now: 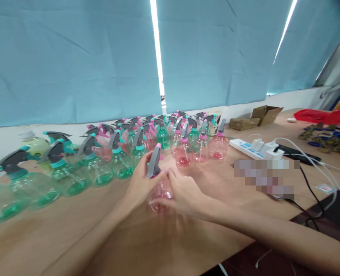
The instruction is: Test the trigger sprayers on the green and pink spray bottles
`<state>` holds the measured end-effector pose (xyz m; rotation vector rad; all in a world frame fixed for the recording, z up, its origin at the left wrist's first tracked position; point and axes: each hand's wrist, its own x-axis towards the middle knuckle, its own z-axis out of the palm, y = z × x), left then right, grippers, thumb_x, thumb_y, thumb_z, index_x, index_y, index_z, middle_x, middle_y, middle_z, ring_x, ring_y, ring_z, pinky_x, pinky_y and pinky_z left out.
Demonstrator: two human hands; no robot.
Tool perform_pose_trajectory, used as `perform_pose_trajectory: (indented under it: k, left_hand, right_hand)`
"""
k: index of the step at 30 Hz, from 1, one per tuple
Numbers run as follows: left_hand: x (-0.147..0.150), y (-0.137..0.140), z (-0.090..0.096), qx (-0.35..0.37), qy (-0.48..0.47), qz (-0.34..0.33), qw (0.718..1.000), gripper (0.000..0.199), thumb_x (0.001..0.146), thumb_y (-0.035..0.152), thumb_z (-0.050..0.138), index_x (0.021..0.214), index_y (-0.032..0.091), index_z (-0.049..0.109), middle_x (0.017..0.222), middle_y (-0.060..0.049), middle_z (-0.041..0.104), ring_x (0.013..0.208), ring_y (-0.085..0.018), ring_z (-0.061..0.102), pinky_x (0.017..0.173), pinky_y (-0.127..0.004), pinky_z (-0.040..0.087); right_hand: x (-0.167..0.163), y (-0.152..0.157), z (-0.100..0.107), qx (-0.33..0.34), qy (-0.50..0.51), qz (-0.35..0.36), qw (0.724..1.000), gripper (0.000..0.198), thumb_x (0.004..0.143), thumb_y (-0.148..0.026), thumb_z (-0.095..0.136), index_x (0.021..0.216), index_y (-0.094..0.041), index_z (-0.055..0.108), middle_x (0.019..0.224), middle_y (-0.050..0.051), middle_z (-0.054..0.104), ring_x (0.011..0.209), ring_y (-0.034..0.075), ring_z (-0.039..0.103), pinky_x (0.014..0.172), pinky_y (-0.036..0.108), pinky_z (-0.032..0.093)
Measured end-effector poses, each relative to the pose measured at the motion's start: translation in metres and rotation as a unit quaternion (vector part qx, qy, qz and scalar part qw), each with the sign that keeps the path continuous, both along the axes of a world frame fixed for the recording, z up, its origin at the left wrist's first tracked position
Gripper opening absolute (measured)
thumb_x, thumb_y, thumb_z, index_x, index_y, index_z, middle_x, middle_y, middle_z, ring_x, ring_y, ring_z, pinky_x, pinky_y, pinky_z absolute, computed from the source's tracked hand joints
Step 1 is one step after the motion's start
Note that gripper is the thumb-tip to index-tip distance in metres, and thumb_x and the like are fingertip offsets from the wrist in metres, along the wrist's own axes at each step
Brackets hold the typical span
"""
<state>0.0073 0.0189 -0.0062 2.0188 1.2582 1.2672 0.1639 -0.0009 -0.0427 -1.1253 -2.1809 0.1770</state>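
Ideally, the right hand (187,191), half-closed round the pink bottle (163,188), should steady it for the left hand (142,178), curled around its spray head (155,161).

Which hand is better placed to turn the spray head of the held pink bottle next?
Probably the left hand: it sits at the spray head, while the right hand has its thumb lower, across the pink bottle.

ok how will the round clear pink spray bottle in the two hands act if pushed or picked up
The round clear pink spray bottle is probably light for its size, as its see-through wall looks thin. Its smooth, shiny surface may feel slippery. A push on the tall grey sprayer head, well above the body, could tip it.
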Motion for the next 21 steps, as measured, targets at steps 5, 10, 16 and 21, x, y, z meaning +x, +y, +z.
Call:
perform_pose_trajectory:
  k: [5,10,16,21]
  left_hand:
    - [0.007,-0.003,0.005,-0.023,-0.061,-0.046,0.997,0.037,0.084,0.038,0.064,0.118,0.024,0.060,0.115,-0.004,0.067,0.094,-0.019,0.065,0.087,-0.034,0.052]
    - [0.002,-0.002,0.007,-0.045,-0.087,-0.043,0.994,0.027,0.082,0.029,0.062,0.108,0.021,0.065,0.105,-0.003,0.069,0.087,-0.017,0.065,0.081,-0.031,0.053]
    - [-0.004,-0.004,0.014,-0.054,-0.077,-0.030,0.995,0.038,0.079,0.025,0.057,0.116,0.022,0.064,0.117,-0.004,0.068,0.102,-0.022,0.065,0.088,-0.036,0.052]
    - [-0.003,-0.004,0.010,-0.057,-0.101,-0.028,0.993,0.041,0.076,0.022,0.055,0.116,0.024,0.064,0.118,-0.002,0.068,0.101,-0.022,0.066,0.094,-0.038,0.051]
  right_hand:
    - [-0.010,-0.007,-0.010,0.063,-0.004,0.013,0.998,0.071,0.083,-0.071,0.053,0.125,-0.014,0.047,0.114,0.019,0.062,0.100,0.034,0.063,0.078,0.050,0.054]
    - [-0.015,0.000,-0.012,0.060,0.040,0.044,0.996,0.080,0.077,-0.072,0.060,0.126,-0.009,0.048,0.115,0.022,0.062,0.110,0.036,0.059,0.091,0.054,0.050]
    - [0.009,0.018,-0.020,-0.032,0.065,0.175,0.982,0.080,0.081,-0.063,0.065,0.139,-0.014,0.039,0.135,0.019,0.055,0.123,0.031,0.055,0.101,0.048,0.046]
    - [0.033,0.040,-0.035,-0.043,0.025,0.150,0.987,0.061,0.088,-0.058,0.059,0.130,-0.015,0.049,0.129,0.017,0.060,0.118,0.030,0.057,0.098,0.048,0.046]
